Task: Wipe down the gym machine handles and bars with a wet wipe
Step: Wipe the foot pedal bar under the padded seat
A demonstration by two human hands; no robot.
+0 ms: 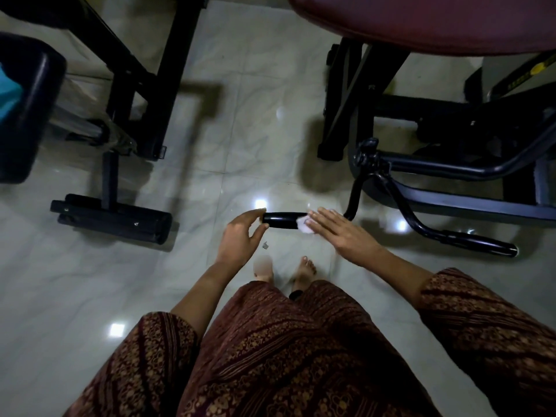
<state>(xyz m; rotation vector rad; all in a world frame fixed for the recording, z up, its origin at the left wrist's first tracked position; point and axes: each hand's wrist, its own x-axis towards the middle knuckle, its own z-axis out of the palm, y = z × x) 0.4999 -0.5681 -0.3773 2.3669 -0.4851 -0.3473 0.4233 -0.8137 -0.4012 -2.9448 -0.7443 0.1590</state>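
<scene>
Black handle [284,220] nearest the person is mid-wipe: the left-hand grip [240,233] pinches its free end between thumb and forefinger, and the right-hand grip [340,233] lies flat, fingers straight, pressing the white wet wipe [304,225] onto the handle's inner end. Early days by the look of it, with the second handle [478,243] and the curved bars [451,168] apparently not done yet. Count: two handles, one wipe.

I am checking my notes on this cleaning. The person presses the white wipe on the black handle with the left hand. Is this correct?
Not quite: it is the right hand, fingers straight, that presses the white wipe on the black handle. The left hand only holds the handle's free end. The head view shows this.
</scene>
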